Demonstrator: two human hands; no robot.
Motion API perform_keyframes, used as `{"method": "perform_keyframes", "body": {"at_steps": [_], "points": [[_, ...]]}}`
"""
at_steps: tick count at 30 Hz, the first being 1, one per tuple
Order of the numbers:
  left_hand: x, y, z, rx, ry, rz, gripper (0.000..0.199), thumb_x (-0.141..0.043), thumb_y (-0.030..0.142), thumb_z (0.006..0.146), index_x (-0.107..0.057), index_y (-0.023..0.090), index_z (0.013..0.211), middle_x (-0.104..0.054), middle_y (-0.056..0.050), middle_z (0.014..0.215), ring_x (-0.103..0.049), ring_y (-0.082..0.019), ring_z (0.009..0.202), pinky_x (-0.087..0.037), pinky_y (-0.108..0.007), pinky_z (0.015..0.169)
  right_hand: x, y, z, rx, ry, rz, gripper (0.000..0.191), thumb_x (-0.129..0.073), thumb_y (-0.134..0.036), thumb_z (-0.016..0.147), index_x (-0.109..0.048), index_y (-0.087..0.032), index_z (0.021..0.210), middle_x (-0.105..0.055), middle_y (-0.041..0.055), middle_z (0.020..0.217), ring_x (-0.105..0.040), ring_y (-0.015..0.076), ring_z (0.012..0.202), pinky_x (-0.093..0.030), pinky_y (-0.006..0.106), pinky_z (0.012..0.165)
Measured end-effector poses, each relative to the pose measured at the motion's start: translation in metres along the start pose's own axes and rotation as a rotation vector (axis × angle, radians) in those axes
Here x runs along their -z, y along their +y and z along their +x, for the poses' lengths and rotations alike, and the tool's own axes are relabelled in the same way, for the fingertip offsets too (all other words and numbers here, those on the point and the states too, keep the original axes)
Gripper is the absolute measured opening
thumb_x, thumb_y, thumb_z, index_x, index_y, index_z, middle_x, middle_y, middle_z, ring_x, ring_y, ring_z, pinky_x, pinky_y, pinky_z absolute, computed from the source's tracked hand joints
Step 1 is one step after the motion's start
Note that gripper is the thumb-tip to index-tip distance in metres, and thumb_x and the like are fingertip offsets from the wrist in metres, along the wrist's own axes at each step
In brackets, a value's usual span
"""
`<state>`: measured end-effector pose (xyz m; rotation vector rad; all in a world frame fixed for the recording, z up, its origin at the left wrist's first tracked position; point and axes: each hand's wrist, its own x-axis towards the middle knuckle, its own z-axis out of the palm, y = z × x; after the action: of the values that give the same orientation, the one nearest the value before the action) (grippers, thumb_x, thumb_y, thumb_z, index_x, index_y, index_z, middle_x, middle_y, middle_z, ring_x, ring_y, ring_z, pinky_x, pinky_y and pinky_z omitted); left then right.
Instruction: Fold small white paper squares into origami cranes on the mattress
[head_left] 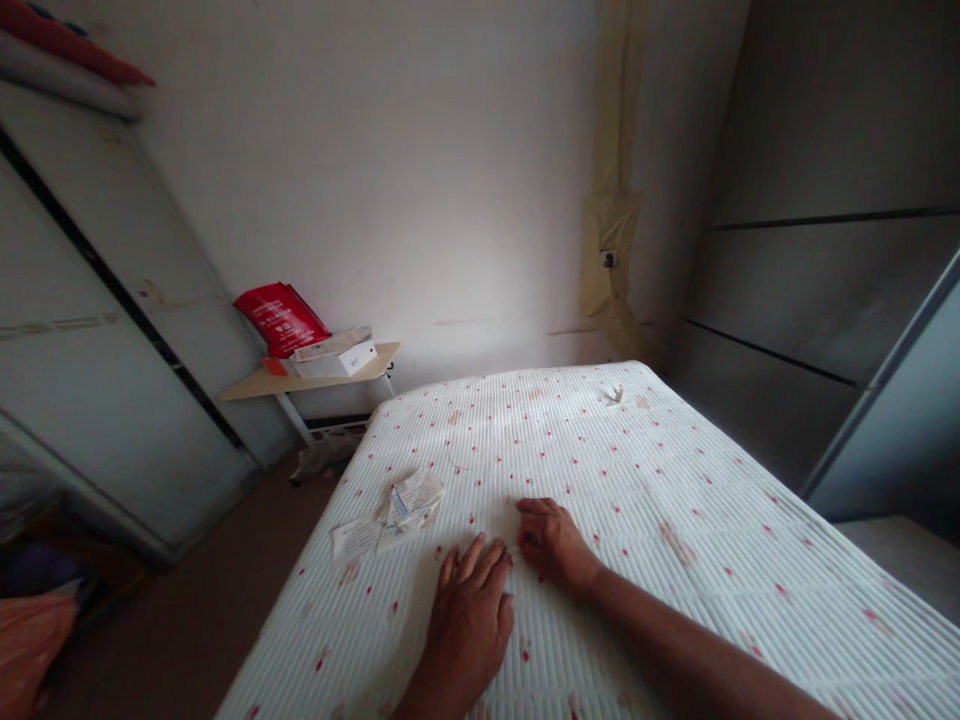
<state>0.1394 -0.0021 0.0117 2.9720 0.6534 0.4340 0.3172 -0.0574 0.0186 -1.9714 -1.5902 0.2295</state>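
Observation:
My left hand point(471, 615) lies palm down on the white quilted mattress point(630, 610), its fingers stretched forward and slightly apart. Just to its right, my right hand point(556, 545) rests on the same surface with the fingers curled in. What those fingers hold, if anything, is hidden. A faint thin line, perhaps thread, shows between the two hands, too small to make out. Beyond my left hand lie folded printed papers point(417, 497), with another sheet of paper point(356, 540) flat beside them. Red specks dot the ribbed fabric.
A small white scrap point(613, 395) lies near the mattress's far edge. At the back left, a small table point(386, 358) bears a red bag point(281, 318) and a white box point(341, 357). Cabinets flank both sides. A socket point(608, 258) is on the back wall.

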Motion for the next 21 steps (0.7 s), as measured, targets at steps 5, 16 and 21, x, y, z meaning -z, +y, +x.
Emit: {"method": "perform_keyframes", "body": {"at_steps": [5, 16, 21], "points": [[-0.001, 0.0, 0.0, 0.006, 0.004, 0.01, 0.045, -0.044, 0.015, 0.079, -0.051, 0.025, 0.123, -0.05, -0.002, 0.132, -0.037, -0.025, 0.127, -0.028, -0.054, 0.105, 0.0, 0.003, 0.001, 0.008, 0.026, 0.044, 0.02, -0.052, -0.006, 0.065, -0.068, -0.018, 0.07, -0.061, 0.0077, 0.116, -0.051, 0.0227, 0.109, -0.038, 0.033, 0.09], [-0.005, -0.001, -0.001, -0.016, 0.047, 0.04, 0.046, -0.044, 0.014, 0.079, -0.051, 0.024, 0.124, -0.051, -0.003, 0.132, -0.038, -0.025, 0.126, -0.03, -0.052, 0.104, 0.01, -0.01, -0.007, 0.016, 0.007, 0.053, 0.018, -0.057, -0.016, 0.073, -0.069, -0.023, 0.085, -0.058, 0.0052, 0.122, -0.049, 0.0222, 0.111, -0.034, 0.037, 0.093], [-0.004, 0.0, 0.0, -0.017, 0.048, 0.039, 0.044, -0.044, 0.014, 0.08, -0.052, 0.024, 0.122, -0.052, -0.003, 0.131, -0.039, -0.025, 0.125, -0.03, -0.051, 0.104, 0.001, -0.013, -0.003, 0.022, 0.007, -0.06, 0.015, -0.054, -0.018, 0.079, -0.068, -0.021, 0.083, -0.059, 0.0048, 0.121, -0.049, 0.0216, 0.109, -0.033, 0.037, 0.092]]}}
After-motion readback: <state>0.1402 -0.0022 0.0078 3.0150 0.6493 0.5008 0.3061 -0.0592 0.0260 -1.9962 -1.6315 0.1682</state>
